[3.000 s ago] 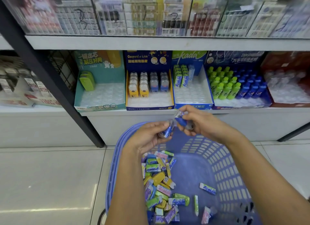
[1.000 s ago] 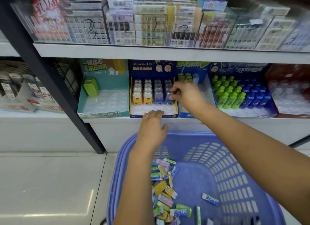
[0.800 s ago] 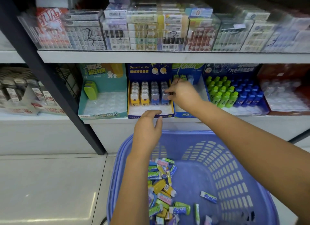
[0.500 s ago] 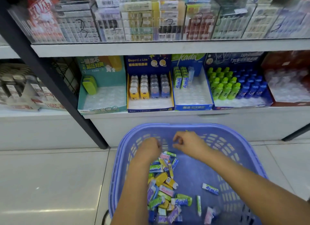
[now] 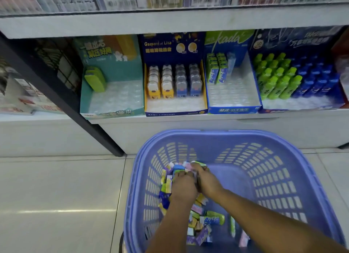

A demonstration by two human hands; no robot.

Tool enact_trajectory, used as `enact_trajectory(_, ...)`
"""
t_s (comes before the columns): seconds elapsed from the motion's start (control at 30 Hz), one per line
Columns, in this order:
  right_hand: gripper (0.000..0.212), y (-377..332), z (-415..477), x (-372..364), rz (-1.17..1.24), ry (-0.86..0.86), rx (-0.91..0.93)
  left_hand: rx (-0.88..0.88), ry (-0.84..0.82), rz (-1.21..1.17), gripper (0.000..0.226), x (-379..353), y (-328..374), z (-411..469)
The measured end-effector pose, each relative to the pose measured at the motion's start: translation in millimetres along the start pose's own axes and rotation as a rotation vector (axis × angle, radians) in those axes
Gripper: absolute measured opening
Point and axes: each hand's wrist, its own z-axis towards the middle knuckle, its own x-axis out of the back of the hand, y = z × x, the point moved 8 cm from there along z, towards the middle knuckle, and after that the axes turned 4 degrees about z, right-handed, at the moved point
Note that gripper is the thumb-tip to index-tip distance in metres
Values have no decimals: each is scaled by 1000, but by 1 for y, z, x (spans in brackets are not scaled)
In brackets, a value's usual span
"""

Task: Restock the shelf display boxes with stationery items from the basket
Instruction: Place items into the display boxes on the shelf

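Note:
A blue plastic basket [image 5: 226, 135] stands on the floor below the shelf, holding a pile of small coloured stationery packets [image 5: 213, 219] along its left side. Both hands are down in the far end of that pile, side by side. My left hand [image 5: 184, 186] has its fingers dug into the packets, their tips hidden. My right hand [image 5: 206, 181] curls its fingers over pink and green packets [image 5: 188, 166]. On the shelf stand the teal display box [image 5: 113, 113], the yellow and navy box [image 5: 175, 112] and the blue kada box [image 5: 234, 110], each only partly filled.
A box of green and blue bottles [image 5: 283, 82] sits at the shelf's right. A black slanted upright [image 5: 71, 105] runs down left of the teal box. An upper shelf board [image 5: 170, 20] overhangs the boxes. Pale floor tiles [image 5: 56, 196] lie left of the basket.
My right hand left the yellow and navy box and my left hand left its front edge. Both dropped into the basket and now press into the packet pile. The view tilted downward.

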Motion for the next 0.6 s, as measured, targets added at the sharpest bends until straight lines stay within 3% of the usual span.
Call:
enact_trajectory(0.1, 43, 4, -1, 6, 86, 71, -3, 80, 25, -75, 40, -4, -9, 5)
enact_trajectory(0.3, 40, 17, 2, 29, 206, 52, -80, 163, 49, -140, 54, -11, -14, 16)
enact_trajectory(0.43, 24, 19, -8, 55, 797, 2, -178, 224, 69, -236, 54, -7, -17, 17)
enact_trajectory(0.53, 16, 6, -23, 72, 969, -110, -189, 295, 102, -416, 55, 3, -24, 15)
enact_trajectory(0.6, 11, -6, -33, 82, 1077, -154, -200, 316, 73, -534, 44, 14, -23, 16)
